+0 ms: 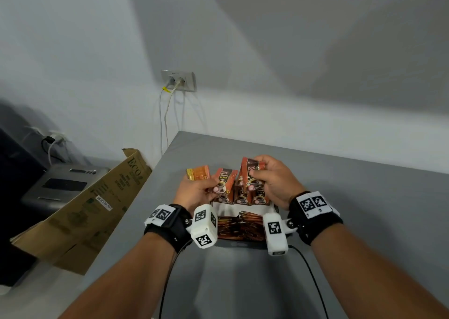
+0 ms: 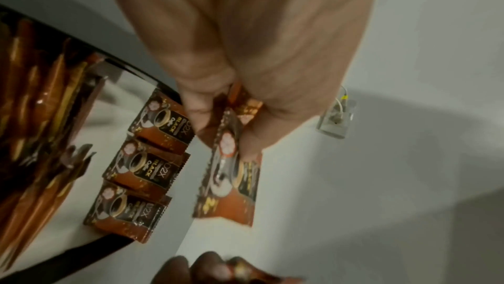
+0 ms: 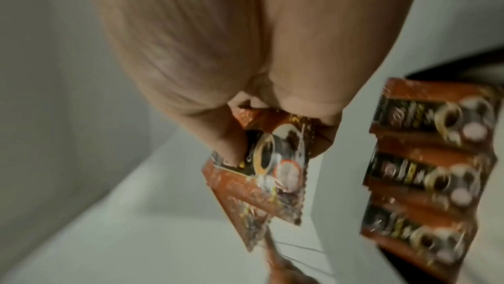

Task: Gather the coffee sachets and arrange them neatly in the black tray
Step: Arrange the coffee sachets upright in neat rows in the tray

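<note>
A black tray (image 1: 276,208) with a white floor lies on the grey table between my wrists. Three brown "Black" coffee sachets (image 1: 240,198) stand in a row at its far end, and several stick sachets (image 1: 240,226) fill its near part. My left hand (image 1: 213,187) pinches one brown sachet (image 1: 224,179) by its lower end, above the tray's far left corner. Above the far right, my right hand (image 1: 257,173) grips a small bunch of brown sachets (image 1: 249,170). The left wrist view shows the pinched sachet (image 2: 229,181) beside the row (image 2: 144,165). The right wrist view shows the gripped bunch (image 3: 272,165).
Two orange and gold sachets (image 1: 199,173) lie on the table just beyond my left hand. An open cardboard box (image 1: 97,197) leans off the table's left edge, with a grey device (image 1: 63,185) behind it. A wall socket (image 1: 178,80) with cables sits behind the table.
</note>
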`<state>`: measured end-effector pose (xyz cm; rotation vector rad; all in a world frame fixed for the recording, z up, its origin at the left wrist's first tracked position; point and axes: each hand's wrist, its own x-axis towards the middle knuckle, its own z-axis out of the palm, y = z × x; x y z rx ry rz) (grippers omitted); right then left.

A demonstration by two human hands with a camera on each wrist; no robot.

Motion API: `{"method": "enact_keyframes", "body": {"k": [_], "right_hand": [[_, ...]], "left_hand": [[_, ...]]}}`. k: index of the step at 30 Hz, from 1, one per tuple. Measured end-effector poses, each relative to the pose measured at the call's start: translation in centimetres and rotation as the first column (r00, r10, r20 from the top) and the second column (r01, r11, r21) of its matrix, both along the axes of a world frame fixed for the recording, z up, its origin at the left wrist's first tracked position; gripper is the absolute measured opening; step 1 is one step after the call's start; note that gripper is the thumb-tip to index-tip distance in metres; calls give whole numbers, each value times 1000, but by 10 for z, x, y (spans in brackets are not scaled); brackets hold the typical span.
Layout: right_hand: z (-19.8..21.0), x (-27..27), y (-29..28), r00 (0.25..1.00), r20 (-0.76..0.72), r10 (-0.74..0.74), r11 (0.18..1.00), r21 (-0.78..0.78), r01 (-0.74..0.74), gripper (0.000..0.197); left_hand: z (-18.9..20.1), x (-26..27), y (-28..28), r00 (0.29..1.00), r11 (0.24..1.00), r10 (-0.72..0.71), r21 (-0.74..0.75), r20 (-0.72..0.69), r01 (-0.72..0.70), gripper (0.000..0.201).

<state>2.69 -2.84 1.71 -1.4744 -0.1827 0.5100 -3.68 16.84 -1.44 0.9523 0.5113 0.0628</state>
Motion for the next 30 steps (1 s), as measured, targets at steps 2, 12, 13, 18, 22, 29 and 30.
{"method": "enact_keyframes", "body": {"k": [2, 12, 13, 18, 22, 29, 30], "right_hand": [[1, 1, 1, 993, -115, -37, 989, 138, 53, 21], [-3, -6, 27, 980, -156, -126, 991, 15, 130, 14], [-1, -4, 25, 973, -173, -150, 987, 32, 158, 14], [7, 2, 18, 943, -273, -191, 960, 148, 238, 18], [9, 2, 15, 933, -287, -215, 942, 190, 275, 26], [6, 2, 12, 933, -285, -220, 944, 178, 277, 30], [6, 2, 12, 939, -279, -201, 949, 181, 257, 30]], "left_hand": [[5, 0, -2, 998, 997, 43, 63, 43, -45, 27], [16, 3, -20, 999, 1000, 22, -8, 28, -22, 17], [15, 3, -18, 1000, 1000, 21, -22, 16, -20, 20], [10, -1, -11, 999, 965, 6, 263, 42, -17, 31], [7, -6, -10, 993, 965, -9, 260, 117, -22, 37], [4, -2, -11, 993, 947, 41, 312, 110, -74, 24], [3, 0, -11, 995, 936, 45, 344, 89, -73, 32]]}}
